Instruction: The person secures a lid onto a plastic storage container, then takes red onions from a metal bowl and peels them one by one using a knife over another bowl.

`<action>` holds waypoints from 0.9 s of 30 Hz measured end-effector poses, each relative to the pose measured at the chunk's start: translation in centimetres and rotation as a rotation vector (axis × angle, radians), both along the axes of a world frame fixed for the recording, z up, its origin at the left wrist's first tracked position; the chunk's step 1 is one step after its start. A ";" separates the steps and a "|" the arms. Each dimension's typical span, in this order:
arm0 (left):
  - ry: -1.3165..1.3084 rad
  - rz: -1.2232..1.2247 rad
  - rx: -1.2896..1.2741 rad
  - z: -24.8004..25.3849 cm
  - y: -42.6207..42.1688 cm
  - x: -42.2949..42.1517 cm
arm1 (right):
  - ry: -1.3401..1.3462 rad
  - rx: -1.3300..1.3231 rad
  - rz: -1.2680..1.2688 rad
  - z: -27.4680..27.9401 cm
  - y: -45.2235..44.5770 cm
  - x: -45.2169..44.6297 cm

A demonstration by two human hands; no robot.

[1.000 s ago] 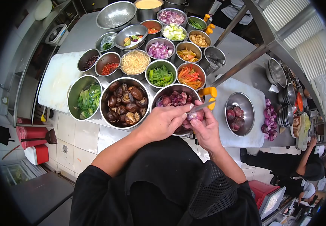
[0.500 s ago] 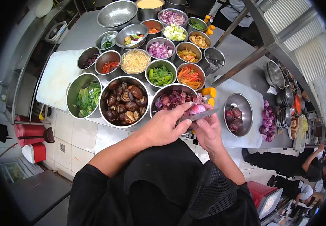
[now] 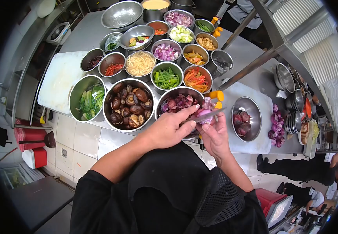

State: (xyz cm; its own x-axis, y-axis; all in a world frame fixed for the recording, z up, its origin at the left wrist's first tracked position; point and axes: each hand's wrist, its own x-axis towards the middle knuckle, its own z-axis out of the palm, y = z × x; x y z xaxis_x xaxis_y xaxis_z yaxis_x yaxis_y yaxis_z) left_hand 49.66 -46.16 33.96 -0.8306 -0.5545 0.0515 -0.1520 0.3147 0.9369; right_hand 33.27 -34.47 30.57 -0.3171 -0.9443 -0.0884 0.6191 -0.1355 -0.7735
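- Above the near side of a large steel pot (image 3: 181, 87), a peeled-looking purple onion (image 3: 204, 116) is pinched between the thumb and fingers of the right hand (image 3: 214, 136); the undersides of those fingers are hidden.
- Left hand (image 3: 167, 128): closed on a knife (image 3: 212, 113), its handle concealed in the grasp, index finger extended and thumb beside the blade. The blade lies obliquely across the onion, its tip directed towards the right hand.
- Pot contents: dark purple onion pieces (image 3: 183, 100). To the left stands a pot of mushrooms (image 3: 130, 104); to the right, a steel bowl (image 3: 256, 113) on a white board (image 3: 264, 97) holds more dark onions (image 3: 242, 126).
- Principal hazard, as judged: a cut to the right thumb or fingers, should the blade skid on the smooth, rounded surface while pushed towards them.
- Secondary hazard: loss of the onion, which has no board beneath it; a weak or moist pinch could let it turn under the blade or drop into the pot.
- Further hazard: a cut to the left thumb, which lies near the blade; the direction of the cutting edge cannot be told.
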 end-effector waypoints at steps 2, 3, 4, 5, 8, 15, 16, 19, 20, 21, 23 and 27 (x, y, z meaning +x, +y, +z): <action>-0.063 -0.055 0.089 1.0 -0.1 0.0 | -0.030 -0.020 0.029 0.3 0.0 0.1; 0.046 -0.043 -0.009 0.1 -0.2 -0.4 | -0.007 -0.032 0.041 -0.2 0.0 -0.1; 0.005 -0.045 0.105 -0.4 -0.5 -0.3 | -0.032 -0.025 0.095 -0.5 0.2 -0.5; -0.036 -0.047 0.219 -0.7 -1.0 -0.2 | -0.057 -0.018 0.148 -0.7 0.5 -1.0; 0.006 -0.054 0.199 -1.3 -1.3 -0.1 | -0.137 -0.022 0.204 -0.2 0.5 -1.1; -0.061 -0.128 -0.032 -0.4 -0.6 -0.4 | -0.037 0.054 0.075 -0.7 0.3 -0.9; -0.042 -0.109 0.019 -0.8 -0.9 -0.5 | -0.020 0.055 0.077 -0.6 0.2 -0.8; -0.091 -0.048 0.223 0.2 -1.1 -0.3 | -0.046 0.085 0.107 -0.4 0.1 -0.9; -0.070 -0.037 0.245 -0.3 -1.0 -0.4 | -0.069 0.100 0.104 -0.6 0.0 -0.9; -0.048 -0.026 0.267 -0.9 -0.8 -0.5 | -0.084 0.101 0.109 -0.8 0.0 -1.0; -0.015 -0.002 0.242 -1.4 -0.2 -0.4 | -0.114 0.071 0.079 -0.9 -0.1 -0.8; -0.154 -0.015 0.213 -0.6 0.2 -0.2 | -0.086 0.049 0.044 -0.9 -0.3 -0.5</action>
